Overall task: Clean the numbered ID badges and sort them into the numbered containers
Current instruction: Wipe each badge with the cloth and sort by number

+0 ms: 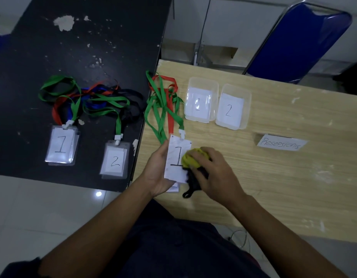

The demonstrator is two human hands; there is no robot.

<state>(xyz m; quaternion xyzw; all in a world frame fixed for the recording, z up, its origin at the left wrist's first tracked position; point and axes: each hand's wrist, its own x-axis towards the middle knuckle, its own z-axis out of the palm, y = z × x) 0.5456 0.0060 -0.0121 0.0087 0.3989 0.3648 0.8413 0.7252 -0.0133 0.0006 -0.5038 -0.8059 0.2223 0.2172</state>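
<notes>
My left hand (156, 171) holds a badge marked 1 (176, 157) by its left edge, above the wooden table's near left corner. My right hand (211, 173) grips a yellow and black cloth (190, 159) and presses it on the badge's right side. More badges lie under the held one, and their green and red lanyards (163, 103) trail away over the table. On the black table lie a stack of badges marked 1 (61, 145) and a stack marked 2 (115, 159). Two clear containers, labelled 1 (200, 100) and 2 (232, 107), stand side by side on the wooden table.
A paper label with handwriting (282, 144) lies right of the containers. A tangle of green, red, blue and black lanyards (89, 97) spreads on the black table (33, 57). A blue chair (298, 41) stands behind the wooden table (294, 187).
</notes>
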